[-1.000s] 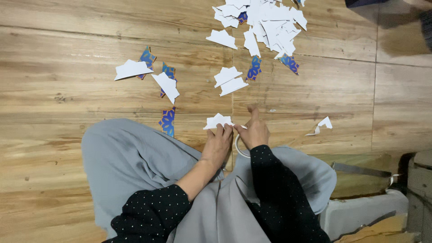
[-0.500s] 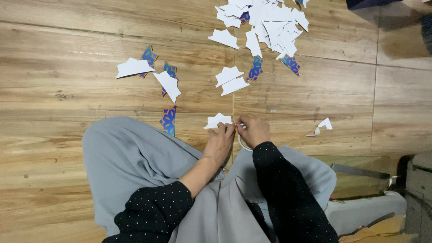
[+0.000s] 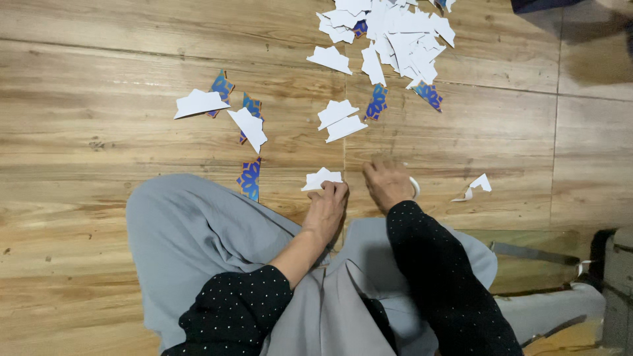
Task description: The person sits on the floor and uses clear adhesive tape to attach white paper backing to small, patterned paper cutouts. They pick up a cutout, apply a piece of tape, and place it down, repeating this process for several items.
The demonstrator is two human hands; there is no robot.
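White paper cutout (image 3: 322, 178) lies on the wooden floor (image 3: 99, 118), pinched at its near edge by the left hand (image 3: 328, 207). The right hand (image 3: 388, 184) rests just beside it, fingers curled over a white tape roll (image 3: 414, 187); whether that grip closes on the roll I cannot tell. Ahead of both hands lies a heap of paper pieces (image 3: 395, 33).

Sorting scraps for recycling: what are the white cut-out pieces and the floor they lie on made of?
The white cut-out pieces look like thin matte paper or card: flat, crisp cut edges, some with blue patterned faces. The floor looks like wood or wood-look laminate planks: visible grain, seams, slight sheen.
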